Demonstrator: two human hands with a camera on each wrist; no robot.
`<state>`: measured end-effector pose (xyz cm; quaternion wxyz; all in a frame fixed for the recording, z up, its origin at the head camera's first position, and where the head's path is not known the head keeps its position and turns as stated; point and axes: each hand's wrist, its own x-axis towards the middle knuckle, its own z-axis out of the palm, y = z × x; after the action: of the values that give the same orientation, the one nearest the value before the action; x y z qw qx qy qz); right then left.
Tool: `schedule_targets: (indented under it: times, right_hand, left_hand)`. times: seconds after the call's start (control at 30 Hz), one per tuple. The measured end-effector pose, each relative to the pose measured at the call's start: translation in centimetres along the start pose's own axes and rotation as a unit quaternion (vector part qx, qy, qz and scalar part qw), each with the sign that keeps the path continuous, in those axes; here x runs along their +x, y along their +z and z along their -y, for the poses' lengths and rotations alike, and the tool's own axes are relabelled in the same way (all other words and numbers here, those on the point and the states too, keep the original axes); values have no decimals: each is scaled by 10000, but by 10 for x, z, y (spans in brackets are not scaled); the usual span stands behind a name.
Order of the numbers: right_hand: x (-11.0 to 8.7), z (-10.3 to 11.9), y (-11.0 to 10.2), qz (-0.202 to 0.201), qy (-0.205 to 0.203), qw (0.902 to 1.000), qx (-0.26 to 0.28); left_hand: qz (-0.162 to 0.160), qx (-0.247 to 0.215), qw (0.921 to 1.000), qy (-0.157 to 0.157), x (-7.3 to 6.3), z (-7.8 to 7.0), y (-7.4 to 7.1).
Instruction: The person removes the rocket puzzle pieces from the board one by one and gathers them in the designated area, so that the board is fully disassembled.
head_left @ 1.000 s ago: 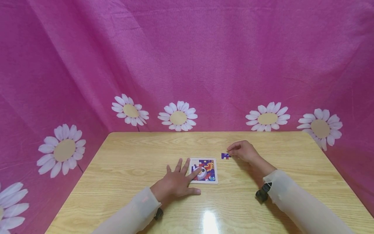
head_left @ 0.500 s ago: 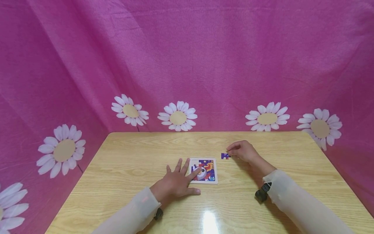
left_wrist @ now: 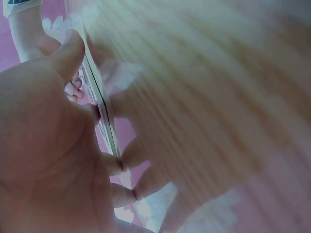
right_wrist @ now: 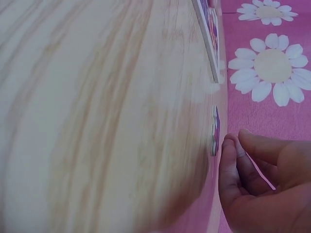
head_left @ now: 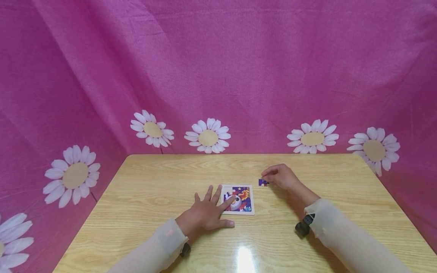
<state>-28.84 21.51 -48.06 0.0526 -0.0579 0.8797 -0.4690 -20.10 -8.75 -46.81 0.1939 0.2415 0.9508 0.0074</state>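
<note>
A small framed jigsaw puzzle (head_left: 246, 206) with a purple and orange space picture lies on the table, its upper left part showing pale backing. My left hand (head_left: 206, 213) is spread over its left side, one finger reaching across the picture. The left wrist view shows the palm and thumb (left_wrist: 73, 53) at the frame's edge. Beyond the frame to the upper right lies a loose purple jigsaw piece (head_left: 262, 182). My right hand (head_left: 280, 176) hovers with bent fingertips right at that piece. The right wrist view shows the jigsaw piece (right_wrist: 215, 131) flat on the table beside the loosely curled fingers (right_wrist: 228, 165).
The wooden table (head_left: 164, 170) has rounded far corners. A pink cloth (head_left: 259, 76) with large white daisies hangs behind it and along its sides. Each wrist carries a small dark camera (head_left: 302, 229) below a pale sleeve. A bright glare patch shows near the front.
My right hand has shifted slightly left, so its fingertips now overlap the piece's upper edge more in the head view. The left hand, frame and piece have stayed in place.
</note>
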Motion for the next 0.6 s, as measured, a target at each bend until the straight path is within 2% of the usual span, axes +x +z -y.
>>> schedule_targets:
  times: [0.6]
  right_hand:
    - [-6, 16, 18, 473, -572, 9959, 509]
  left_hand:
    - [37, -9, 10000, -46, 0, -1, -1]
